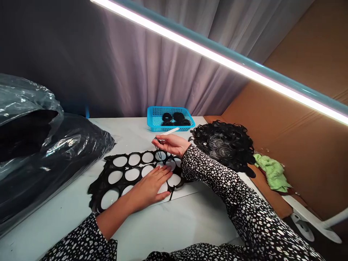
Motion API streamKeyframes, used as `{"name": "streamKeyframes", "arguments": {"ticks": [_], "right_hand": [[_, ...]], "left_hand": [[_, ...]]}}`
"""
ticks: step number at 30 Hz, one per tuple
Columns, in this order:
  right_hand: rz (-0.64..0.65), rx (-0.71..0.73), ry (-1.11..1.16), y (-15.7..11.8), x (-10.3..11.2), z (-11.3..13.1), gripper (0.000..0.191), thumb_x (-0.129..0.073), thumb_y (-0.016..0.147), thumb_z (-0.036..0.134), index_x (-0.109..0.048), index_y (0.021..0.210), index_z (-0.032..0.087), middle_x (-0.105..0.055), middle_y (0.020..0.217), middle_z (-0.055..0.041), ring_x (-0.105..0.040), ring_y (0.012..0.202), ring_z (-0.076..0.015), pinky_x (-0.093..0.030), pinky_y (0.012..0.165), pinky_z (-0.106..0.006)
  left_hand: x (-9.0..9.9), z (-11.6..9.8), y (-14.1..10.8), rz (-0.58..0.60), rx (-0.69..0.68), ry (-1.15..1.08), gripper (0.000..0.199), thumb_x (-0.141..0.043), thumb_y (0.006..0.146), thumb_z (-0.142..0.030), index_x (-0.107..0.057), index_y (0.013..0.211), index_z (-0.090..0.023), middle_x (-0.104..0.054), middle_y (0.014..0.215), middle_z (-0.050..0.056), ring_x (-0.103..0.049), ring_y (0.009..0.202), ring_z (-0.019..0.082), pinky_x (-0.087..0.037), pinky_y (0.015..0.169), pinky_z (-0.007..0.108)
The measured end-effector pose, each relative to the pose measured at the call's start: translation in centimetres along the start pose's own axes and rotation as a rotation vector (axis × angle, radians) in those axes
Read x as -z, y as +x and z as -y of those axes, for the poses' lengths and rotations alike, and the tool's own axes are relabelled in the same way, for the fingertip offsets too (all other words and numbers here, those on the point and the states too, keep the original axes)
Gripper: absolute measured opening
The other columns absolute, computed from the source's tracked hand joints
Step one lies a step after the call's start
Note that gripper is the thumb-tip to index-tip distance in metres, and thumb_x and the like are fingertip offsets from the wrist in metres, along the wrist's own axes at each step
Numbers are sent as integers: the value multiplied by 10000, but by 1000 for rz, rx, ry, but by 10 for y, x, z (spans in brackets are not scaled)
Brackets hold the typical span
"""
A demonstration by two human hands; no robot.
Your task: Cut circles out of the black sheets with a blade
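A black sheet (125,166) full of round holes lies on the white table, with white showing through the holes. My left hand (153,185) rests flat on its right part, fingers stretched out. Above the sheet's far edge, my right hand (172,144) is closed in a pinch on a slim white stick-like tool (172,131), which points up toward the basket. A thin black strip (158,154) hangs below those fingers; whether it is held or hooked on the tool I cannot tell. My right sleeve covers the sheet's right end.
A blue basket (150,124) with several black rings stands at the back. A heap of black rings and scraps (225,145) lies right, near a green cloth (272,172). A plastic bag of black material (62,152) fills the left. A light tube (206,52) crosses overhead.
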State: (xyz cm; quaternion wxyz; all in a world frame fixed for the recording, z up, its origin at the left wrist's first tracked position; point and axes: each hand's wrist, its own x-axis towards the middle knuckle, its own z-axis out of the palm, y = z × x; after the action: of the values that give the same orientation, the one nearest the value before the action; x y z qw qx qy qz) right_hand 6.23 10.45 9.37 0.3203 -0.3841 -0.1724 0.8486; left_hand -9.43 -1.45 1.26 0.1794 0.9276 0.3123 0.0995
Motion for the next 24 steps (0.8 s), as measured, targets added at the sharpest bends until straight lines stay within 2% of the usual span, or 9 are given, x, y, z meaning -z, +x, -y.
{"name": "streamKeyframes", "arguments": {"ticks": [3, 7, 11, 14, 17, 19, 22, 24], "right_hand": [[3, 24, -63, -13, 1, 2, 131, -436, 971, 32, -525, 883, 71, -584, 826, -41, -678, 687, -71, -608, 642, -123], [51, 43, -123, -37, 9, 1, 155, -428, 967, 9, -553, 880, 41, -649, 826, -82, -686, 657, -64, -593, 636, -94], [115, 180, -68, -69, 21, 2, 130, -474, 959, 23, -568, 876, 55, -693, 901, -106, -654, 578, -29, -587, 619, -78], [190, 270, -10, -93, 27, -5, 92, -547, 937, 48, -564, 853, 81, -696, 974, -117, -667, 624, -30, -591, 639, -81], [254, 241, 34, -111, 30, -21, 93, -625, 900, 74, -558, 838, 91, -678, 951, -100, -670, 664, -41, -577, 583, -65], [281, 217, 71, -119, 31, -33, 106, -635, 897, 87, -550, 837, 102, -658, 923, -74, -652, 650, -33, -558, 532, -50], [258, 190, 170, -124, 33, -47, 108, -555, 946, 85, -524, 850, 122, -629, 916, -54, -623, 623, -16, -534, 487, -30], [213, 161, 263, -127, 35, -52, 116, -472, 986, 91, -511, 884, 129, -614, 932, -52, -612, 611, -9, -528, 475, -22]], "left_hand": [[0, 0, 1, -6, -7, -10, 653, -578, 934, -416, -327, 1513, -246, -320, 1578, 69, -288, 1458, 245, -225, 1199, 446], [0, -1, 2, -22, -9, -19, 605, -599, 921, -381, -405, 1470, -217, -358, 1558, 92, -310, 1448, 261, -236, 1194, 458], [0, 1, 1, -42, -15, -68, 586, -614, 907, -371, -441, 1445, -217, -382, 1544, 107, -329, 1439, 274, -248, 1185, 484], [5, 0, 2, -107, 13, -197, 548, -610, 907, -378, -471, 1420, -245, -402, 1536, 100, -352, 1427, 284, -294, 1160, 506], [21, -11, 7, -289, 185, -484, 407, -579, 925, -378, -557, 1308, -241, -538, 1429, 103, -485, 1330, 288, -368, 1108, 513], [37, -24, 11, -374, 323, -816, 308, -559, 936, -370, -584, 1202, -218, -639, 1273, 105, -595, 1193, 272, -442, 1042, 486], [62, -46, 15, -347, 393, -1333, 216, -587, 918, -320, -571, 1093, -195, -690, 1088, 81, -674, 996, 224, -522, 932, 421], [74, -56, 15, -319, 397, -1509, 206, -626, 898, -296, -563, 1061, -187, -697, 1015, 65, -686, 898, 193, -540, 880, 380]]}}
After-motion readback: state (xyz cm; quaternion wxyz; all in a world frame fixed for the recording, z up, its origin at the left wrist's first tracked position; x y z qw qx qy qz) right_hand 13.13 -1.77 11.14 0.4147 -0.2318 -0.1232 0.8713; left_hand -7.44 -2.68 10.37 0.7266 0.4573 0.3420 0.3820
